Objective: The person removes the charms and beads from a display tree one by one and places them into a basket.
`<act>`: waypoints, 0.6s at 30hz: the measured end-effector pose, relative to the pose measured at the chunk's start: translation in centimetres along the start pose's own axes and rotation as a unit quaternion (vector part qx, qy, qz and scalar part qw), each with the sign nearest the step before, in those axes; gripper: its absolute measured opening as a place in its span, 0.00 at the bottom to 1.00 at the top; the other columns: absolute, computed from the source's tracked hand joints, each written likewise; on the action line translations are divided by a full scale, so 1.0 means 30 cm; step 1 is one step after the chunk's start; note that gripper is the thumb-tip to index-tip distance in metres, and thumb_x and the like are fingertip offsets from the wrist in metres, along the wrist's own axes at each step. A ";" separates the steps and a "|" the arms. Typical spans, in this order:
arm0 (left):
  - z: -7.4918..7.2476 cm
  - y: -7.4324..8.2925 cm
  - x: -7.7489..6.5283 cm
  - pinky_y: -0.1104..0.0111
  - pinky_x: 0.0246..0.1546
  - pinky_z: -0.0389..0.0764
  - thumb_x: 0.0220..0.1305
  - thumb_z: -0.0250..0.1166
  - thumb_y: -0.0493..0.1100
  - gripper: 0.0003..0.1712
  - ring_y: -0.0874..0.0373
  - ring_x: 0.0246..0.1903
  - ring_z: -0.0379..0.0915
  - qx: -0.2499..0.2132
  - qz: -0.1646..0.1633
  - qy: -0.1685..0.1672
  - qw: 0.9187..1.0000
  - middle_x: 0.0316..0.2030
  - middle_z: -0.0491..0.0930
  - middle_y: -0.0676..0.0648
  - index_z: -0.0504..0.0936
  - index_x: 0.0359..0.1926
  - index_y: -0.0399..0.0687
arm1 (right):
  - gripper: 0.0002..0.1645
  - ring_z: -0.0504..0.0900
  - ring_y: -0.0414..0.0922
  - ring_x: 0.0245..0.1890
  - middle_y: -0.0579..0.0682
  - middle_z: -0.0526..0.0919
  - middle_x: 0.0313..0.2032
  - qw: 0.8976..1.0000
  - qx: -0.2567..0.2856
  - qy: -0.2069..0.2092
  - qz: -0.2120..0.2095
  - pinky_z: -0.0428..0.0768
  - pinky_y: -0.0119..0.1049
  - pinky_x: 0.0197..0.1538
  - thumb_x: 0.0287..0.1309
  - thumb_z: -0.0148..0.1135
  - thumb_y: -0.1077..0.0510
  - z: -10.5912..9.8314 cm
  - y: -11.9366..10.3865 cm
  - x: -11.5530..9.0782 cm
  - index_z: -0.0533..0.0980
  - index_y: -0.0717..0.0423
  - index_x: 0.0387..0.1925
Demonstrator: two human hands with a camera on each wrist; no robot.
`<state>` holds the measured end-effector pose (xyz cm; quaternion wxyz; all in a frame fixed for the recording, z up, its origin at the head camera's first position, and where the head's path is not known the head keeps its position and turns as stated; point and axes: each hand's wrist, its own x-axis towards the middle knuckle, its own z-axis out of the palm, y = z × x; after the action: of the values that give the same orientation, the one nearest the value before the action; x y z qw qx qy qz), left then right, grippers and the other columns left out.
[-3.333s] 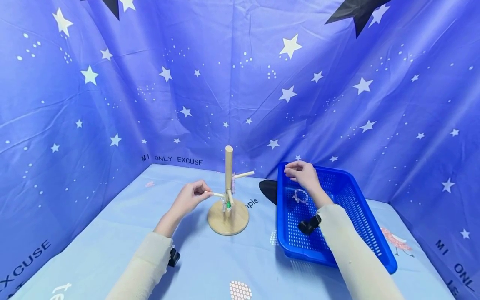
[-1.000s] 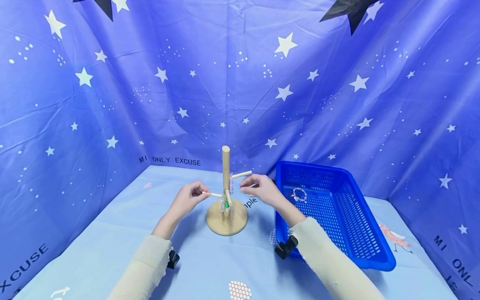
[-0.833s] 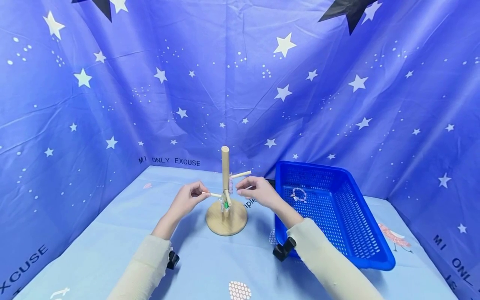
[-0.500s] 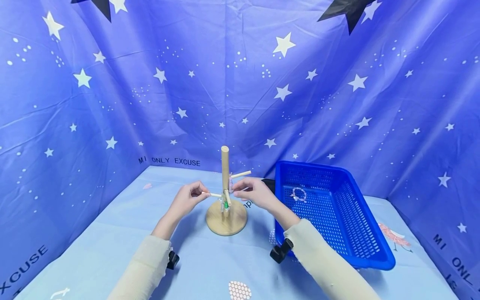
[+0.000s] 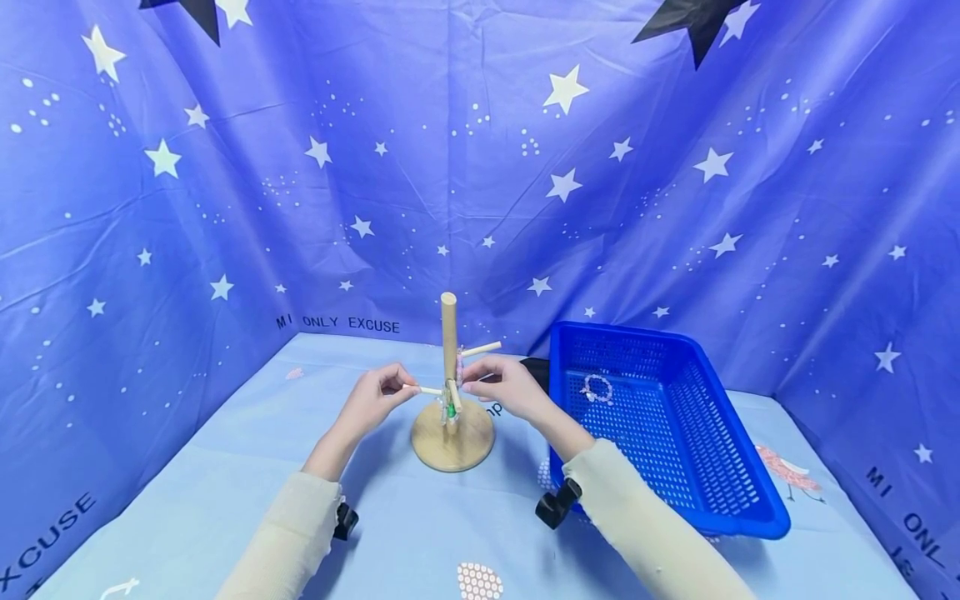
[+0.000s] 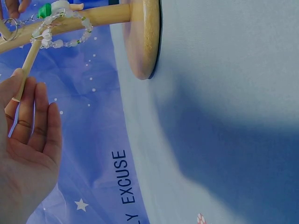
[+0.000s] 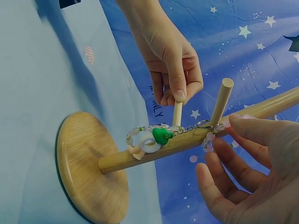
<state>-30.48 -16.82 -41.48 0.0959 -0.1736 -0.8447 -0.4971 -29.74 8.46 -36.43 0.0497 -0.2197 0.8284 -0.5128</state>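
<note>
My left hand (image 5: 375,400) pinches the tip of a side peg on a wooden stand (image 5: 448,333) with a round base. A clear beaded bracelet (image 6: 58,44) with a white flower charm hangs on that peg. From the front peg hangs a keychain (image 7: 162,136) with a green figure and a white ring. On the right of the post, my right hand (image 5: 513,392) has thumb and forefinger together on a pink beaded bracelet (image 7: 209,136) hanging by the far peg; its other fingers are loosely bent. The thumb covers part of the beads.
A blue perforated basket (image 5: 556,392) stands right of the stand, behind my right forearm. Inside it lies another pale beaded bracelet (image 5: 610,387). A blue star-printed cloth (image 5: 487,167) rises behind the table's back edge.
My right hand has left the space over the basket and moved left to the pink bracelet on the stand. My left hand stays on its peg.
</note>
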 end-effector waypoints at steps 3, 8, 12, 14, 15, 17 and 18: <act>0.000 0.002 -0.001 0.74 0.33 0.79 0.63 0.68 0.37 0.04 0.62 0.29 0.75 -0.001 -0.004 -0.001 1.000 0.31 0.83 0.42 0.82 0.35 0.39 | 0.11 0.85 0.46 0.42 0.60 0.85 0.46 1.000 0.006 0.003 -0.001 0.86 0.47 0.48 0.63 0.65 0.59 0.001 -0.001 0.000 0.82 0.62 0.45; 0.001 0.003 -0.002 0.74 0.33 0.79 0.63 0.68 0.37 0.04 0.61 0.29 0.75 0.000 -0.006 -0.002 1.000 0.31 0.83 0.43 0.82 0.35 0.40 | 0.10 0.84 0.45 0.40 0.60 0.85 0.45 1.000 0.005 0.008 -0.008 0.86 0.40 0.45 0.63 0.66 0.61 0.002 -0.008 -0.001 0.81 0.63 0.42; 0.001 0.005 -0.002 0.74 0.33 0.78 0.63 0.68 0.37 0.04 0.61 0.29 0.75 0.003 -0.007 -0.001 1.000 0.31 0.83 0.43 0.82 0.35 0.40 | 0.09 0.84 0.43 0.39 0.60 0.85 0.44 1.000 0.000 0.009 -0.007 0.85 0.37 0.43 0.62 0.66 0.61 0.005 -0.012 0.000 0.81 0.63 0.42; 0.001 0.006 -0.003 0.74 0.33 0.78 0.63 0.68 0.37 0.04 0.61 0.29 0.75 0.004 -0.008 -0.001 1.000 0.32 0.83 0.43 0.82 0.35 0.40 | 0.09 0.83 0.43 0.39 0.60 0.85 0.43 1.000 0.000 0.011 -0.004 0.85 0.36 0.43 0.62 0.66 0.61 0.006 -0.012 0.000 0.81 0.63 0.41; 0.002 0.007 -0.002 0.74 0.33 0.78 0.63 0.68 0.37 0.04 0.61 0.29 0.75 0.004 -0.008 -0.001 1.000 0.32 0.83 0.43 0.82 0.35 0.41 | 0.09 0.83 0.42 0.38 0.60 0.85 0.43 1.000 0.000 0.011 -0.004 0.85 0.35 0.43 0.62 0.66 0.61 0.006 -0.012 0.000 0.80 0.63 0.41; 0.002 0.007 -0.002 0.74 0.33 0.78 0.63 0.68 0.37 0.04 0.60 0.29 0.76 0.003 -0.009 -0.001 1.000 0.32 0.83 0.43 0.82 0.35 0.41 | 0.09 0.83 0.42 0.38 0.59 0.85 0.42 1.000 0.000 0.014 -0.004 0.85 0.35 0.43 0.62 0.66 0.61 0.007 -0.012 -0.001 0.80 0.63 0.41; 0.002 0.007 -0.002 0.74 0.33 0.78 0.63 0.68 0.37 0.04 0.60 0.29 0.76 0.002 -0.008 -0.002 1.000 0.32 0.83 0.42 0.82 0.35 0.40 | 0.09 0.83 0.42 0.37 0.59 0.85 0.41 1.000 -0.001 0.016 -0.004 0.85 0.35 0.42 0.62 0.66 0.60 0.007 -0.013 -0.002 0.80 0.63 0.40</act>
<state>-30.34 -16.70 -41.35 0.0908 -0.1673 -0.8474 -0.4956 -29.51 8.16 -36.19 0.0340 -0.2146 0.8285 -0.5161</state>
